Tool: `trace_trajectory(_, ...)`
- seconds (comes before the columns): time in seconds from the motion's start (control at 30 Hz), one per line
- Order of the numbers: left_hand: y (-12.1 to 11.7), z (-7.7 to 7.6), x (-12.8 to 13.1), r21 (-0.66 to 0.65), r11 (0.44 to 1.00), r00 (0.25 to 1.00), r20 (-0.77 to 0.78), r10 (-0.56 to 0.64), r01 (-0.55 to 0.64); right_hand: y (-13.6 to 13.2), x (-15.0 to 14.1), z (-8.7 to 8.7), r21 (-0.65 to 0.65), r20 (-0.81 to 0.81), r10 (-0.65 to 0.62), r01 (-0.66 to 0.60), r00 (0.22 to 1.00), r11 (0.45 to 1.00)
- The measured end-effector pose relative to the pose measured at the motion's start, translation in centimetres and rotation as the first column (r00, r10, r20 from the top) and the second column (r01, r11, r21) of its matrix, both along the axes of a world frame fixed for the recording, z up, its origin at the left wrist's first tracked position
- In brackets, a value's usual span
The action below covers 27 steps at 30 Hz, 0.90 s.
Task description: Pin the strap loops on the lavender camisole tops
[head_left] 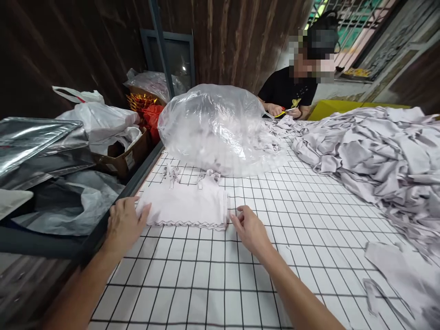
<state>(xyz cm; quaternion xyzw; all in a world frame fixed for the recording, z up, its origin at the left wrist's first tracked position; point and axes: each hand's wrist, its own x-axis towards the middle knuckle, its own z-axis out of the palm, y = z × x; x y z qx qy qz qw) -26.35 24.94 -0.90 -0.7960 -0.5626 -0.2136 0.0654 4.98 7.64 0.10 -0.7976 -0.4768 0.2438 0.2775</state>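
Note:
A small pale lilac garment (187, 206) with thin straps and a scalloped hem lies flat on the white grid-patterned table (240, 275). My left hand (124, 223) rests at its left edge, fingers stretched out and touching the cloth. My right hand (249, 228) sits at the garment's right edge, fingers curled, with the fingertips pinching the corner of the fabric.
A big clear plastic bag (215, 126) stuffed with pale cloth lies behind the garment. A large heap of lilac garments (378, 156) fills the right side. Another person in black (287, 89) works at the far end. Bags and a cardboard box (120, 158) crowd the left.

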Motion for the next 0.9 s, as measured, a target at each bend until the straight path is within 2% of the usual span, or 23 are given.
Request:
trace_trajectory(0.03, -0.9, 0.1, 0.4, 0.029, 0.999, 0.999, -0.005, -0.043, 0.043, -0.9, 0.1, -0.1, 0.039, -0.003, 0.023, -0.023, 1.0, 0.999)
trace_trajectory(0.1, -2.9, 0.5, 1.8, 0.093, 0.975, 0.979, 0.004, -0.202, 0.201, -3.3, 0.9, -0.3, 0.121, 0.028, 0.058, -0.061, 0.998, 0.991)
trace_trajectory(0.17, -4.9, 0.7, 3.5, 0.134, 0.904, 0.91, 0.027, -0.413, 0.406, -6.8, 3.1, -0.6, 0.194, 0.15, 0.037, -0.066, 0.988, 0.979)
trace_trajectory(0.23, -6.5, 0.6, 5.3, 0.118, 0.827, 0.826, 0.067, -0.559, 0.55, -11.6, 6.5, -1.0, 0.217, 0.349, -0.095, 0.018, 0.932, 0.976)
trace_trajectory(0.3, -7.8, 0.4, 7.5, 0.102, 0.741, 0.733, 0.111, -0.671, 0.663, -17.2, 10.3, -1.7, 0.204, 0.545, -0.304, 0.228, 0.781, 0.952)
trace_trajectory(0.37, -9.7, 0.8, 10.5, 0.076, 0.661, 0.651, 0.126, -0.749, 0.746, -22.2, 13.8, -2.5, 0.191, 0.659, -0.472, 0.477, 0.586, 0.858)
trace_trajectory(0.4, -10.9, 1.3, 12.3, 0.054, 0.625, 0.616, 0.121, -0.778, 0.779, -24.1, 15.3, -2.9, 0.194, 0.679, -0.523, 0.562, 0.514, 0.804)
trace_trajectory(0.43, -12.4, 1.9, 14.2, 0.028, 0.591, 0.585, 0.113, -0.803, 0.806, -25.5, 16.5, -3.4, 0.188, 0.684, -0.542, 0.6, 0.489, 0.778)
trace_trajectory(0.47, -13.9, 2.6, 16.2, -0.003, 0.556, 0.553, 0.101, -0.827, 0.831, -26.5, 17.6, -3.8, 0.182, 0.68, -0.546, 0.61, 0.489, 0.772)
trace_trajectory(0.53, -16.7, 3.6, 19.5, -0.059, 0.476, 0.48, 0.087, -0.873, 0.877, -27.4, 19.2, -4.3, 0.18, 0.662, -0.532, 0.577, 0.528, 0.796)
trace_trajectory(0.6, -17.8, 4.1, 21.1, -0.08, 0.459, 0.465, 0.089, -0.881, 0.885, -27.9, 20.3, -4.5, 0.201, 0.647, -0.53, 0.548, 0.548, 0.812)
trace_trajectory(0.63, -17.4, 4.1, 20.9, -0.071, 0.491, 0.496, 0.096, -0.863, 0.868, -28.2, 20.8, -4.4, 0.215, 0.64, -0.538, 0.545, 0.549, 0.811)
trace_trajectory(0.67, -16.3, 3.9, 20.1, -0.054, 0.552, 0.555, 0.108, -0.825, 0.832, -28.5, 21.2, -4.3, 0.231, 0.632, -0.555, 0.551, 0.541, 0.802)
trace_trajectory(0.7, -14.5, 3.7, 18.5, -0.025, 0.64, 0.638, 0.127, -0.76, 0.768, -28.8, 21.4, -4.1, 0.253, 0.621, -0.578, 0.563, 0.529, 0.787)
trace_trajectory(0.77, -10.1, 3.2, 13.6, 0.031, 0.865, 0.847, 0.189, -0.497, 0.501, -28.6, 21.5, -3.6, 0.317, 0.576, -0.643, 0.587, 0.505, 0.745)
trace_trajectory(0.8, -7.8, 3.1, 10.7, 0.026, 0.957, 0.935, 0.208, -0.287, 0.288, -27.9, 21.1, -3.1, 0.352, 0.525, -0.671, 0.584, 0.524, 0.731)
trace_trajectory(0.83, -5.8, 3.1, 7.8, -0.048, 0.998, 0.985, 0.167, -0.036, 0.045, -26.7, 20.4, -2.6, 0.371, 0.448, -0.676, 0.567, 0.585, 0.736)
trace_trajectory(0.87, -4.1, 3.2, 5.1, -0.142, 0.966, 0.966, 0.111, 0.234, -0.218, -25.0, 19.3, -1.9, 0.359, 0.345, -0.642, 0.535, 0.685, 0.764)
trace_trajectory(0.9, -2.9, 3.2, 2.9, -0.255, 0.884, 0.909, 0.041, 0.415, -0.392, -22.7, 17.9, -1.2, 0.307, 0.213, -0.55, 0.48, 0.807, 0.822)
